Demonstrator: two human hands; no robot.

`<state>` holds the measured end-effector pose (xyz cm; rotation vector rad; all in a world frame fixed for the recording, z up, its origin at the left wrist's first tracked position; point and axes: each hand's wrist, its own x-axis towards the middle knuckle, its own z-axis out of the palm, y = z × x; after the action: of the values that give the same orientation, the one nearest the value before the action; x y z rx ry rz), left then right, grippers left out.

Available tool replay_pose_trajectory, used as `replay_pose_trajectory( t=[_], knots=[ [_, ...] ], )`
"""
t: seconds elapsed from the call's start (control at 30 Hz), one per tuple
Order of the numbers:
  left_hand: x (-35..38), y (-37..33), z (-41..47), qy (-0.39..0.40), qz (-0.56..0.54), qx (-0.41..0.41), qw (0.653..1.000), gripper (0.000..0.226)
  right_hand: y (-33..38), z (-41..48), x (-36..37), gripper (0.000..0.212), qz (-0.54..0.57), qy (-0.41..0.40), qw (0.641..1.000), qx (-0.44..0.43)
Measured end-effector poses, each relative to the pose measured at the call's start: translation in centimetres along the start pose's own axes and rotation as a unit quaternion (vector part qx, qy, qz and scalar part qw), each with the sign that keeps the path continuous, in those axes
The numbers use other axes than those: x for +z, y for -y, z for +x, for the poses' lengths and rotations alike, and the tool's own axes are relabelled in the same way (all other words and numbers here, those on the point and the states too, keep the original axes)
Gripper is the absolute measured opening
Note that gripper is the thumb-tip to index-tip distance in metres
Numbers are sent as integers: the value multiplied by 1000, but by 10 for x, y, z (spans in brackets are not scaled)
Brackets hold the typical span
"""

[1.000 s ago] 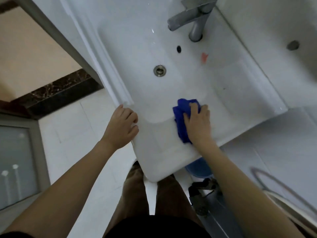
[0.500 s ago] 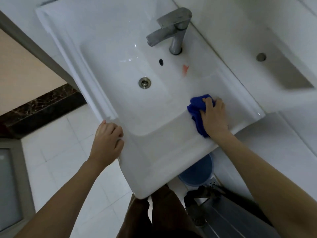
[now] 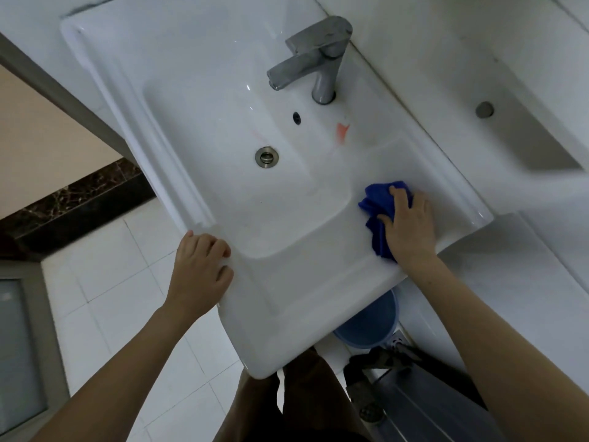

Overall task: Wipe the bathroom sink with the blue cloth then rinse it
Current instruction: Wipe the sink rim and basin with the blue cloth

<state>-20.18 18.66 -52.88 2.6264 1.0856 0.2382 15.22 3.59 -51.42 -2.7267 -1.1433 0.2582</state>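
1. Since the earlier head-camera frames the right hand (image 3: 409, 226) has slid the blue cloth (image 3: 377, 212) from the front edge of the basin, close to the middle, out along the sink's right-hand ledge; the left hand (image 3: 202, 271) stays on the front left corner.
2. Head view: the white sink (image 3: 302, 282) lies at a slant across the picture, its long axis running from upper left to lower right, with the tap (image 3: 314, 57) at the far side and its spout pointing towards the left over the bowl.
3. No brand, label or writing can be read anywhere; a small orange-red mark (image 3: 341, 130) sits on the ceramic just below the tap.
4. The cloth is bunched under the right palm, on the flat ledge right of the bowl, its long axis running roughly from the far side to the near side.
5. The right hand lies flat with fingers spread, pressing the cloth down rather than closing around it.
6. The left hand is loosely curled over the sink's rim, fingers bent onto the ceramic, holding nothing else.
7. The drain (image 3: 266, 157) and overflow hole (image 3: 296, 118) sit in the bowl, well apart from the cloth.
8. A blue bucket (image 3: 366, 327) stands on the floor beneath the sink's front edge.
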Motion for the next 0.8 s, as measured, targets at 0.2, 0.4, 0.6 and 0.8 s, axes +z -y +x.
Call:
replay_pose_trajectory(
  t=[0.2,0.4,0.6,0.8],
  knots=[
    [-2,-1,0,19,3,-14,1000,14,41,50,19,48,45,-4,998,-45],
    [-6,-3,-1,21,-6,-14,1000,13,-4,-17,-5,51,14,26,1000,11],
    [-1,-2,-1,0,-18,-13,1000,12,53,73,15,49,25,1,998,-61],
    [-2,2,-1,19,-5,-1,1000,17,77,108,13,39,53,17,997,-61]
  ],
)
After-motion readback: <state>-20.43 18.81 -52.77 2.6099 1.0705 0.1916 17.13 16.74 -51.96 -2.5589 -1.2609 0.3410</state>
